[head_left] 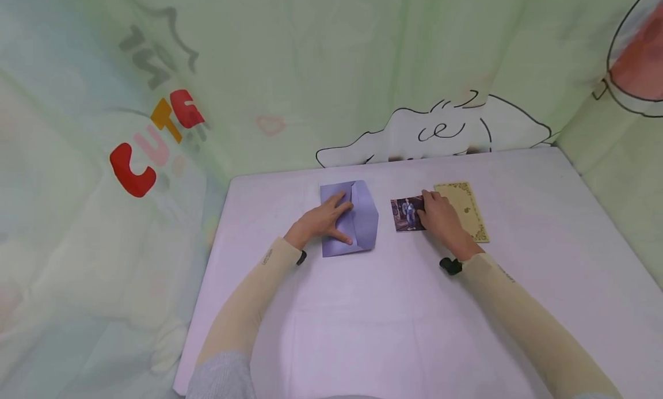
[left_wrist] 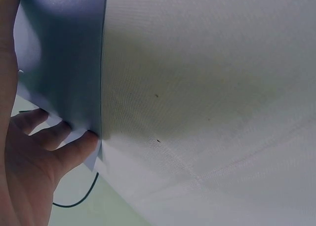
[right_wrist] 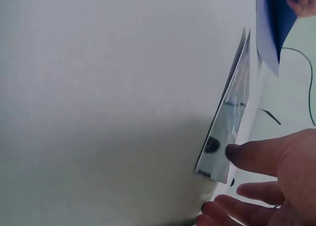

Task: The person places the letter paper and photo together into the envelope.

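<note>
A lavender envelope lies on the table with its flap side to the right. My left hand rests on it with fingers spread; in the left wrist view, fingertips touch the envelope near its edge. To the right lies a small photo print showing a figure. My right hand is at its right edge. The right wrist view has the thumb at the print and the other fingers extended beyond its end. A second thin layer shows beside the print.
A cream card with an ornate border lies right of the print, partly under my right hand. The table has a pale cloth. A printed curtain hangs behind its far edge and at both sides.
</note>
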Motion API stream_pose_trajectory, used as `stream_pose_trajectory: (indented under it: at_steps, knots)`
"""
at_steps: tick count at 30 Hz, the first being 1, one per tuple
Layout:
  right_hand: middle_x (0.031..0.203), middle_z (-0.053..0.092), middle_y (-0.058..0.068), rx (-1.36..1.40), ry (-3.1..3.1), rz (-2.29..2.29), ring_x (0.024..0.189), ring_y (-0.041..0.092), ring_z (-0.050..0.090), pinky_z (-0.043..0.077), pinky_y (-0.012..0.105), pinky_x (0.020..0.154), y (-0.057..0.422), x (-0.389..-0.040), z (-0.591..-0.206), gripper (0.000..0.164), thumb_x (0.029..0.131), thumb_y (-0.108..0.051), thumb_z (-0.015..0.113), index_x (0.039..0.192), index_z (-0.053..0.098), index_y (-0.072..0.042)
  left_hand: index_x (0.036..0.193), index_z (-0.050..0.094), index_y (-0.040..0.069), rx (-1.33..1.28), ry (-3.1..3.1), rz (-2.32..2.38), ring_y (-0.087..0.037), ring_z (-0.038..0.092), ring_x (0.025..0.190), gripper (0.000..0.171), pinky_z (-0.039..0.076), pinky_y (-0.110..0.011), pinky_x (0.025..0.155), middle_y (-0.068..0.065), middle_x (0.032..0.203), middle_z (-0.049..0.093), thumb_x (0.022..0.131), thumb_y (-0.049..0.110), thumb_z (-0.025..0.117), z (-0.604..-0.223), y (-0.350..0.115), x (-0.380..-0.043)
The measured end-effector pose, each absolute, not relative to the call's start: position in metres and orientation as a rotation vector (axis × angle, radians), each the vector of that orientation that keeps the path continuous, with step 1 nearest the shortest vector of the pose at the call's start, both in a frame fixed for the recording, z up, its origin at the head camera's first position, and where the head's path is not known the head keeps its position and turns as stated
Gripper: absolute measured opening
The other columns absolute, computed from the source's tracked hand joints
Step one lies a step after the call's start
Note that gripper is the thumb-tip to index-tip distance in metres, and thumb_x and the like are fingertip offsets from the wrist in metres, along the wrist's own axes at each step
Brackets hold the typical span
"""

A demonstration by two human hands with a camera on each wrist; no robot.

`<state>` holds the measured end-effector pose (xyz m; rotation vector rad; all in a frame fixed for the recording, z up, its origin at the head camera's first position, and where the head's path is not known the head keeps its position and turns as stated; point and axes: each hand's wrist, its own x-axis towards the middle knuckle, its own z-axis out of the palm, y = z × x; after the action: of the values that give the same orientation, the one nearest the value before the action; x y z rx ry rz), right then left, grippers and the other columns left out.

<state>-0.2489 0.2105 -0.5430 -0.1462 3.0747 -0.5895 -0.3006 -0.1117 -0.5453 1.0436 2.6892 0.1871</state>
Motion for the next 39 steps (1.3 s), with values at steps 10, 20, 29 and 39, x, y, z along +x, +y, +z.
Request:
stream_pose_trajectory:
  at_steps: [10, 20, 29, 39]
  knots:
    - [0.143, 0.034, 0.042, -0.081, 2.932, -0.739, 0.130, 0.054, 0.040, 0.039, 0.061, 0.109, 0.211, -0.257, -0.543, 0.059, 0.100, -0.003, 0.053, 0.148, 0.026, 0.017, 0.147, 0.036, 0.023, 1.047, 2.688, 0.177, -0.037, 0.024, 0.153, 0.100, 0.036, -0.045, 0.118, -0.019, 0.167, 0.013, 0.070, 0.072, 0.077, -0.549, -0.112, -0.303]
    - [0.142, 0.027, 0.043, 0.016, 2.793, -0.873, 0.121, 0.049, 0.045, 0.044, 0.059, 0.104, 0.217, -0.267, -0.542, 0.056, 0.099, -0.006, 0.052, 0.146, 0.029, 0.015, 0.148, 0.035, 0.023, 1.042, 2.692, 0.172, -0.037, 0.025, 0.153, 0.101, 0.038, -0.045, 0.117, -0.019, 0.167, 0.013, 0.070, 0.073, 0.076, -0.548, -0.112, -0.301]
    - [0.123, 0.046, 0.035, 0.008, 2.803, -1.036, 0.099, 0.039, 0.052, 0.049, 0.049, 0.082, 0.222, -0.268, -0.546, 0.056, 0.095, -0.003, 0.059, 0.138, 0.027, 0.009, 0.147, 0.036, 0.024, 1.029, 2.691, 0.182, -0.035, 0.025, 0.153, 0.099, 0.039, -0.045, 0.117, -0.018, 0.167, 0.013, 0.070, 0.072, 0.076, -0.546, -0.111, -0.300]
    - [0.122, 0.053, 0.033, -0.014, 2.702, -1.184, 0.105, 0.041, 0.057, 0.051, 0.049, 0.088, 0.233, -0.267, -0.546, 0.059, 0.098, -0.006, 0.058, 0.146, 0.026, 0.005, 0.146, 0.036, 0.024, 1.036, 2.694, 0.204, -0.036, 0.024, 0.153, 0.098, 0.039, -0.045, 0.116, -0.019, 0.167, 0.014, 0.071, 0.071, 0.077, -0.545, -0.112, -0.299]
